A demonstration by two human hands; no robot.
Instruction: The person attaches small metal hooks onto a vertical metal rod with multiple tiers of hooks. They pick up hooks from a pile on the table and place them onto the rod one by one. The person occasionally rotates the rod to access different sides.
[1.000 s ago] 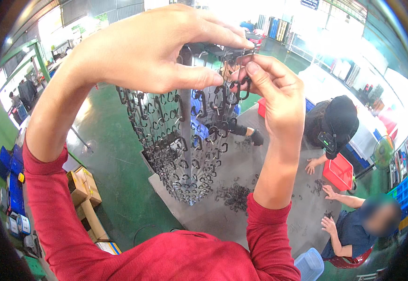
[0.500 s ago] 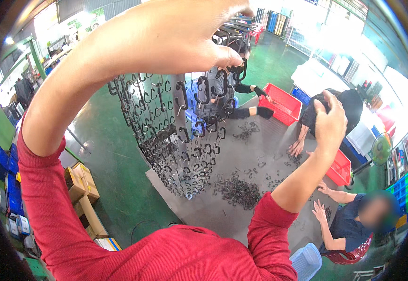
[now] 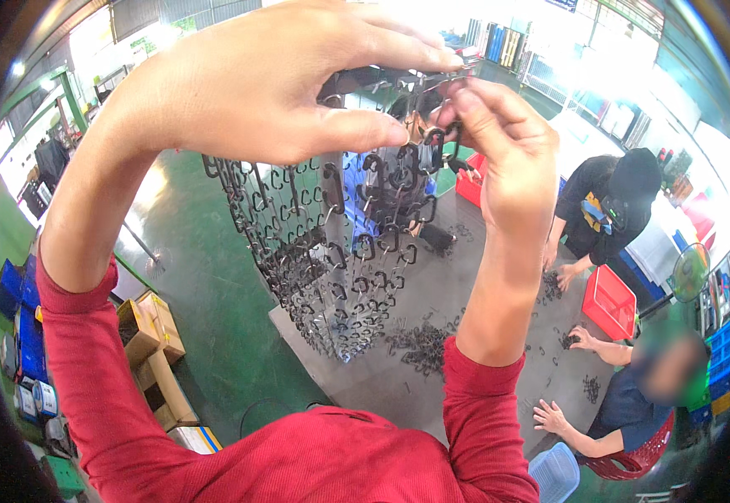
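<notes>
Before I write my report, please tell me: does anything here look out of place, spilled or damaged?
The hanging black pieces show no clear damage. The loose black pieces, heaped and scattered on the grey table, look untidy, but a co-worker's hand is at some, so this may be normal.

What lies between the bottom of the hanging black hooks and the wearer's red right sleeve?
A loose pile of black hooks on the grey table, seen in the head view; the right sleeve may hide some.
</notes>
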